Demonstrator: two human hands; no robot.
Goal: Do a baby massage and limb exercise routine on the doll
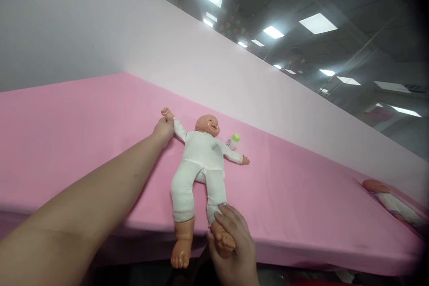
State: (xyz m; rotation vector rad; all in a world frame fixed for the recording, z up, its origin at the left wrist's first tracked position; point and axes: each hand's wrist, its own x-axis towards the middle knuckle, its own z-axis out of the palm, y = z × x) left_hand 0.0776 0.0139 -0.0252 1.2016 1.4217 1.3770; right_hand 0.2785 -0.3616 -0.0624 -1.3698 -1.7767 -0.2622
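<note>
A baby doll (204, 152) with a white cloth body lies on its back on the pink-covered table (284, 196), its bare feet over the front edge. My left hand (164, 130) is closed round the doll's wrist on the left side of the view. Round the lower leg and foot on the right, my right hand (236, 241) is wrapped, fingers on the ankle and thumb on the inner side. Beside the doll's other arm lies a small clear bottle (233, 141) with a light green cap, partly hidden by that arm.
A second doll (389, 199) in white lies far right on the table. Behind the table runs a pale wall panel (187, 53). Ceiling lights (318, 23) show above it. The table's front edge hangs with pink cloth.
</note>
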